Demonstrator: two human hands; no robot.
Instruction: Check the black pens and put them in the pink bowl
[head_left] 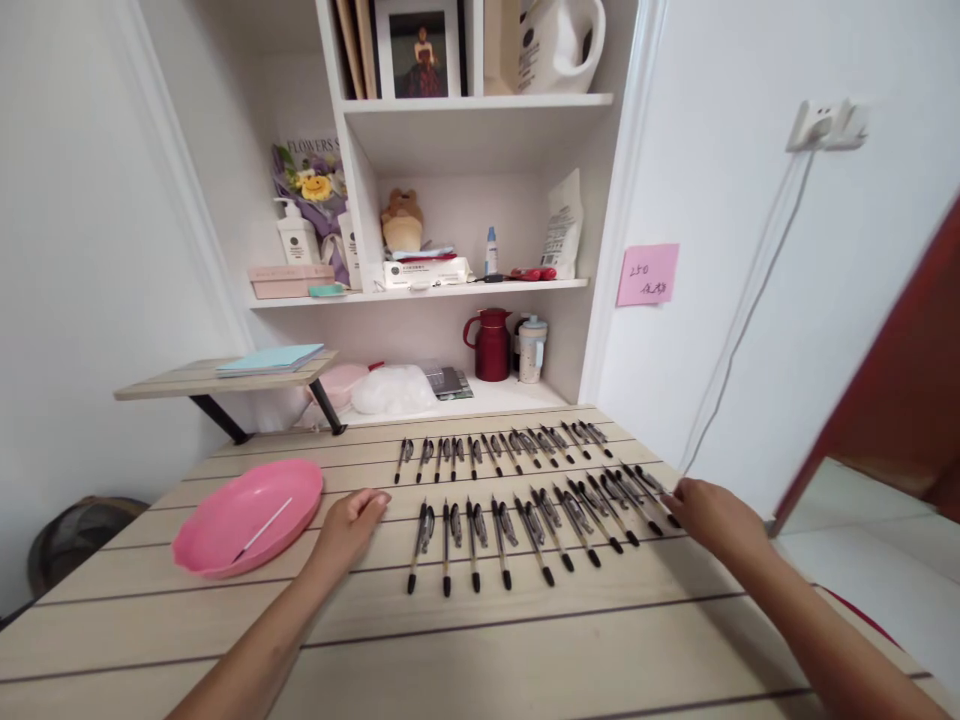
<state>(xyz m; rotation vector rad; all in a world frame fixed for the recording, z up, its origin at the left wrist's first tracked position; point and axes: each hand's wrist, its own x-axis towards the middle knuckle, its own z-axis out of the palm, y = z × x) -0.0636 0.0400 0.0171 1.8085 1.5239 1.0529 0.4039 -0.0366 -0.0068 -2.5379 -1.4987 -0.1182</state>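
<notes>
Two rows of pens lie across the wooden table, a back row (473, 458) and a front row (506, 540). Each uncapped pen has a clear black-clipped cap beside it. At the right end of the front row, my right hand (712, 515) is closed at the last pen (646, 482), its fingertips partly hidden. My left hand (351, 527) rests on the table left of the front row, fingers curled in, with nothing visible in it. Left of that hand is a pink plastic bowl (259, 500) holding one thin white stick (262, 530).
A small raised shelf (172, 380) with light-blue paper (270, 360) stands at the back left. Behind the table, a white shelf unit (480, 105) holds a red jug (492, 345), a tumbler (532, 350) and a plastic bag (394, 390). A cable (750, 320) hangs down the right wall.
</notes>
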